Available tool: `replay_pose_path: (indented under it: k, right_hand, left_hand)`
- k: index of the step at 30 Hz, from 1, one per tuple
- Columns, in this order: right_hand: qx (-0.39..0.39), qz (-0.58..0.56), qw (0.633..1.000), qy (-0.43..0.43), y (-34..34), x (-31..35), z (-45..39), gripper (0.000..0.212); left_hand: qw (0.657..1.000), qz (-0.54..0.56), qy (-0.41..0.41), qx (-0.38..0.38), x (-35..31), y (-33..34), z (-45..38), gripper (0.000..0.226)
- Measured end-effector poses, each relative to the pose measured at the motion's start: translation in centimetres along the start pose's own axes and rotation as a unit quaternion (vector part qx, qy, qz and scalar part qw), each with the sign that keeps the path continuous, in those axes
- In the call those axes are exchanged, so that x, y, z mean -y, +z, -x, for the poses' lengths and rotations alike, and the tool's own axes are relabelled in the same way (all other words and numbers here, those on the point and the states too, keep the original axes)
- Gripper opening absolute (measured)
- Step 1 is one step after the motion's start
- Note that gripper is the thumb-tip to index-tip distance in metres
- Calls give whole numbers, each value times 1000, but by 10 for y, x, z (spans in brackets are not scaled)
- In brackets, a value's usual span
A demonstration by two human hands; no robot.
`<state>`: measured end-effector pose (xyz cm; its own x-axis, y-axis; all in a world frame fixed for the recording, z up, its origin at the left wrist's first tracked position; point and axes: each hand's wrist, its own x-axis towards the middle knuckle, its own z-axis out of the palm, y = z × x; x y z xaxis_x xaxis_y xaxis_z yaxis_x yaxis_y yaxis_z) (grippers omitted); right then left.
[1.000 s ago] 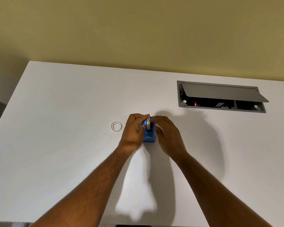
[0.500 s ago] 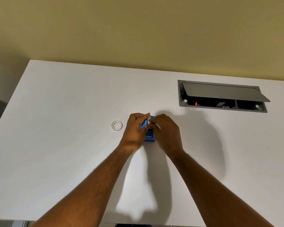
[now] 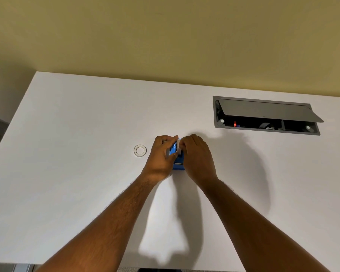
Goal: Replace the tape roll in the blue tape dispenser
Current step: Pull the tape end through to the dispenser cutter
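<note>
The blue tape dispenser (image 3: 178, 163) stands on the white desk (image 3: 77, 183) in the middle of the view, its near end showing between my hands. My left hand (image 3: 161, 158) grips the dispenser's left side. My right hand (image 3: 197, 158) pinches a white tape roll (image 3: 178, 147) that sits upright in the top of the dispenser. Most of the roll and the dispenser's far end are hidden by my fingers. A second, thin clear ring of tape (image 3: 140, 150) lies flat on the desk just left of my left hand.
A grey cable box (image 3: 267, 115) is set into the desk at the back right, its lid propped half open. A yellow wall rises behind the desk. The desk's left edge runs diagonally at the far left.
The roll has sunk lower into the dispenser, and my right fingers have closed further over its top. Both hands stay at the same spot on the desk.
</note>
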<state>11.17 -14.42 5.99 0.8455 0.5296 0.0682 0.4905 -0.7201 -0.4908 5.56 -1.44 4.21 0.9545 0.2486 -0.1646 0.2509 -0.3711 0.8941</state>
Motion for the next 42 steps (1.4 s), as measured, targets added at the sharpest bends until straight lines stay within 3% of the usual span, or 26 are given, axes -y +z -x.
replay_pose_path:
  k: [5,11,28,42]
  right_hand:
    - [1,-59,998,23,8,-5,7,3]
    - [-37,-171,982,75,10,-9,6,13]
    - [-46,-252,960,116,10,-10,5,22]
    - [-23,-244,965,93,3,-17,-1,7]
  left_hand:
    - [999,42,-25,-4,-3,0,-1,44]
    - [994,87,-41,-49,-6,4,-1,32]
    - [977,160,-93,-103,-13,8,-6,27]
    - [967,192,-111,-125,-15,7,-8,25]
